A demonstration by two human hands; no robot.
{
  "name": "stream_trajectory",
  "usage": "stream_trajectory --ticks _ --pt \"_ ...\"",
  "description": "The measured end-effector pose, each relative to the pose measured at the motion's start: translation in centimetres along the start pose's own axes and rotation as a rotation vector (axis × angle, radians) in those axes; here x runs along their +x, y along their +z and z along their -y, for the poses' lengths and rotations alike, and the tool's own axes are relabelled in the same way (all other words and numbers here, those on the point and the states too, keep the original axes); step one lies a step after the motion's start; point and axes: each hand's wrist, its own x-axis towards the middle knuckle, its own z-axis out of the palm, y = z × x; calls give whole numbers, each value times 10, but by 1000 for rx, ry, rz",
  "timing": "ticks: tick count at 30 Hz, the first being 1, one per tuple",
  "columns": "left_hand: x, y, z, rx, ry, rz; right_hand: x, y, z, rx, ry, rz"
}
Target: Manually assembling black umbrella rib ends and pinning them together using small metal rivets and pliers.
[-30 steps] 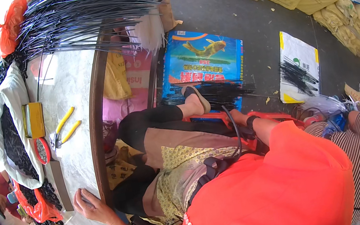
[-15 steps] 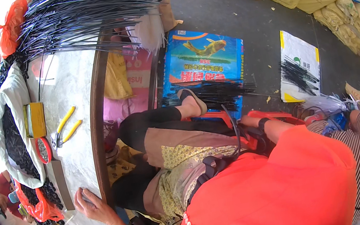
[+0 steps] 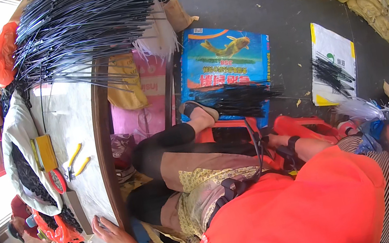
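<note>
- Head view: left hand (image 3: 113, 234) lies palm down, fingers spread, near the table's (image 3: 84, 134) right edge, perhaps for support.
- Right hand (image 3: 276, 140), right of the table, is beside a smooth red plastic stool (image 3: 303, 126); whether it grips anything, I cannot tell.
- Flat grey strip (image 3: 79, 213) on the table, just beside the left hand.
- Splayed yellow-handled pliers (image 3: 75, 154) on the table, likely for easy reach.
- Soft white sack (image 3: 18, 128), along the table's left side, its rim rolled back, probably baring the glossy black pieces (image 3: 35, 181).
</note>
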Motion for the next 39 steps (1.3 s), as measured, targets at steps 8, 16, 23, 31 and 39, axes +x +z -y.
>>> stream_trajectory --ticks 8,16,23,31,39 --pt "-4 -4 -3 16 0 -5 71 32 -95 211 166 23" --pt "1 -1 23 23 49 5 28 33 -6 493 328 -180" --pt "8 10 50 15 102 67 -33 27 -13 819 321 -71" --pt "47 -37 -4 -9 852 499 -95 40 30 764 153 -350" --pt "42 -38 3 -140 977 340 -124 73 53 584 98 -659"
